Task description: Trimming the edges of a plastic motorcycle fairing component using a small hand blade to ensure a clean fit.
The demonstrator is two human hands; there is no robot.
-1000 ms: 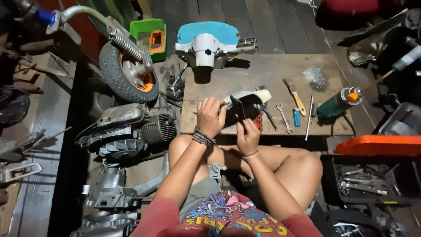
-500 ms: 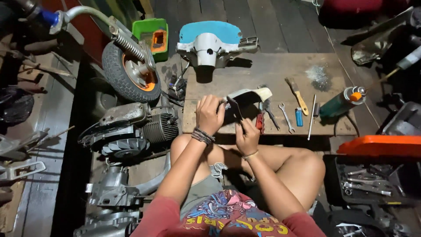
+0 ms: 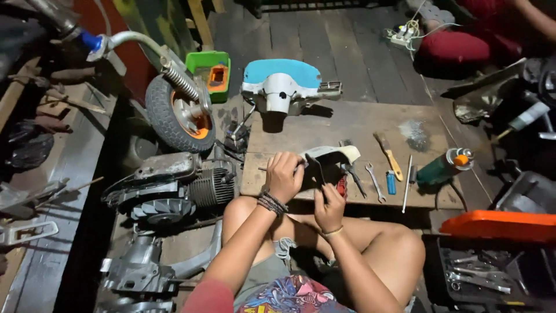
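The cream-and-black cover part (image 3: 329, 162) is lying across the near edge of the wooden worktop (image 3: 347, 124), its long axis running left to right, the pale rounded end pointing right and away from the person. The left hand (image 3: 285, 175) is gripping its left end, fingers curled closed over it. The right hand (image 3: 328, 204) is sitting just below the part, fingers pinching a red-handled tool (image 3: 341, 186) against its underside. Right of the fingers, a wrench (image 3: 375, 182), a blue lighter (image 3: 391, 182), a brush (image 3: 388, 155) and a green spray can (image 3: 443, 166) are resting on the worktop.
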